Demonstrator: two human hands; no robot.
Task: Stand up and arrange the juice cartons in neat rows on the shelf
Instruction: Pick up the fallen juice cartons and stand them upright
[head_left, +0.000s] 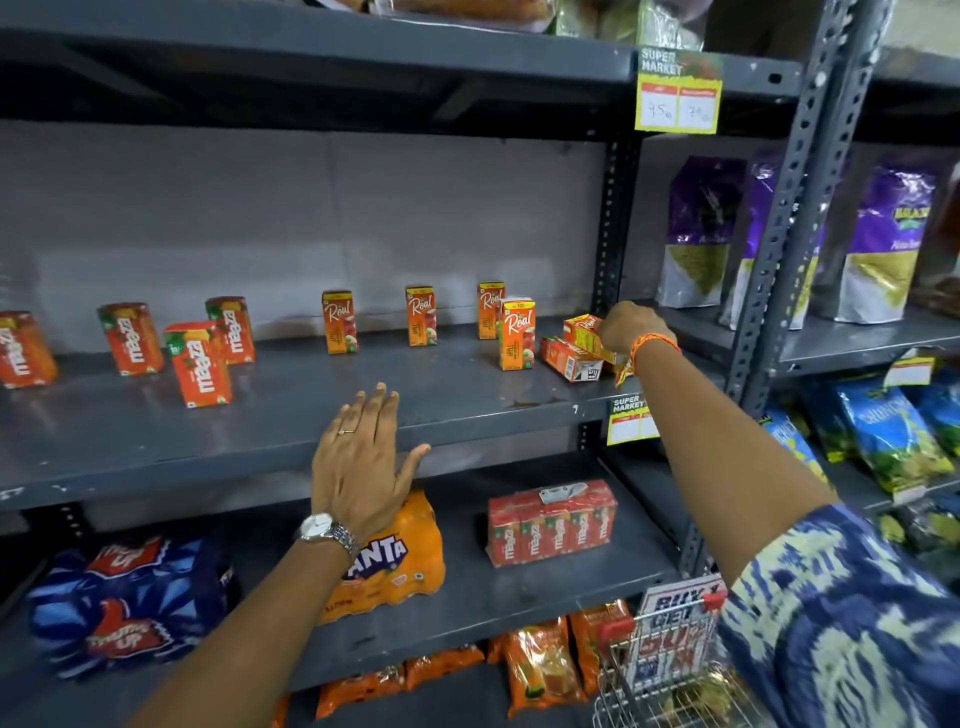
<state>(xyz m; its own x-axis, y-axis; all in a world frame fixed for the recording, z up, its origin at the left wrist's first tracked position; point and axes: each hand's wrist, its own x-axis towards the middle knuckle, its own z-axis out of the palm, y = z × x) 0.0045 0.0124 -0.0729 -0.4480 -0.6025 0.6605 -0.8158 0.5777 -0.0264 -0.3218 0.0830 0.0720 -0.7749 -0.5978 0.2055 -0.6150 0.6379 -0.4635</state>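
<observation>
On the grey middle shelf (291, 415) several orange Maaza cartons (198, 364) stand upright at the left. Several Real apple juice cartons stand at the right: three along the back (340, 322) and one further forward (517, 335). Another Real carton (570, 359) lies on its side near the shelf's right end. My right hand (626, 328) is closed around a tilted Real carton (586, 335) just above the lying one. My left hand (363, 462) rests flat on the shelf's front edge, fingers spread, holding nothing.
Below are a Thums Up pack (124, 603), a Fanta pack (400, 566) and a wrapped Maaza multipack (551, 522). A slotted upright post (795, 218) bounds the shelf at the right, with purple snack bags (698, 228) beyond. A small wire basket display (665, 670) stands at lower right.
</observation>
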